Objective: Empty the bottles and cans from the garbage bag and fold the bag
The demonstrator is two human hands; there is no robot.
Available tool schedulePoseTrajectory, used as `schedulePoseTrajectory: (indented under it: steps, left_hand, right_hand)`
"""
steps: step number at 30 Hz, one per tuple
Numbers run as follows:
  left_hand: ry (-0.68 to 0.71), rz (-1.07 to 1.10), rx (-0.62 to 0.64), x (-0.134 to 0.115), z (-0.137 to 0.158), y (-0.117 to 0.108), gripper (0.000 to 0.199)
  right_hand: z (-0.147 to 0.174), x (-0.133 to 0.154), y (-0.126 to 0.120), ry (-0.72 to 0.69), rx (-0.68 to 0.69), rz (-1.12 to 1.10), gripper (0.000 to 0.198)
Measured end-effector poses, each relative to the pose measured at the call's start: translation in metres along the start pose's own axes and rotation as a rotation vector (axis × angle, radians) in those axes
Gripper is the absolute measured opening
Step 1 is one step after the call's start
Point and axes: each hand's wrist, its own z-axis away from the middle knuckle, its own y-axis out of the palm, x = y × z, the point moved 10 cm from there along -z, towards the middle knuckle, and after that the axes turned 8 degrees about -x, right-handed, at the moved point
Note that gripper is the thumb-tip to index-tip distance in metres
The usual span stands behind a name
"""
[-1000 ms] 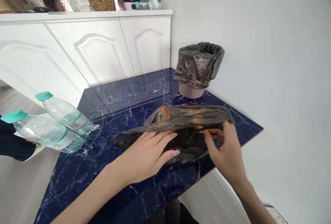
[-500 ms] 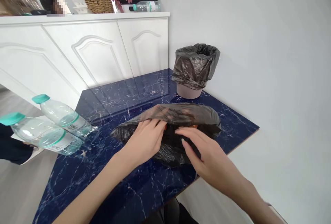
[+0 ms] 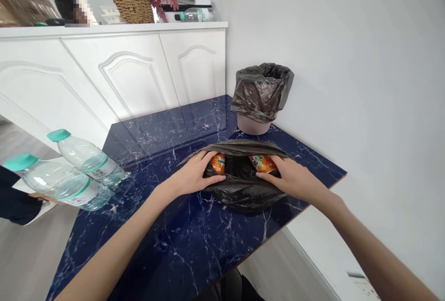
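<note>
The black plastic bag (image 3: 248,199) is lying in the middle of the dark blue table (image 3: 181,259), its mouth gaping toward the person. The left hand (image 3: 193,173) is resting at the left end of the mouth, thumb and fingers standing wide apart around the orange left drink (image 3: 218,163). The right hand (image 3: 291,176) is sitting at the right end, thumb and fingers likewise parted beside the orange right drink (image 3: 265,163). I cannot tell whether either hand is gripping a drink or only plastic. A lined bin (image 3: 253,125) is standing on the far right, and two water bottles (image 3: 66,186) are lying at the left.

The bag is looking thin, soft and light, probably slippery and easy to tear, so gathering a broad fold of its rim should be safer than pinching one spot. The drinks are probably heavier and smooth, calling for a grip around their sides.
</note>
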Motion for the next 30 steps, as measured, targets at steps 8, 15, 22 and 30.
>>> schedulePoseTrajectory:
  steps: [8,15,22,30]
  left_hand:
    - [0.042,0.058,0.064,0.004,0.011,0.018,0.086]
    - [0.090,0.041,-0.015,-0.007,0.042,-0.002,0.051]
    - [-0.007,0.021,-0.090,0.009,0.084,-0.005,0.048]
    - [-0.063,0.306,-0.166,0.024,0.125,0.013,0.092]
  right_hand:
    - [0.001,-0.001,0.010,0.145,0.013,0.096,0.057]
    - [0.014,0.019,-0.017,0.068,-0.121,-0.001,0.047]
    - [0.048,0.085,-0.053,-0.124,-0.063,-0.455,0.057]
    - [0.059,0.187,-0.055,-0.416,0.090,-0.742,0.042]
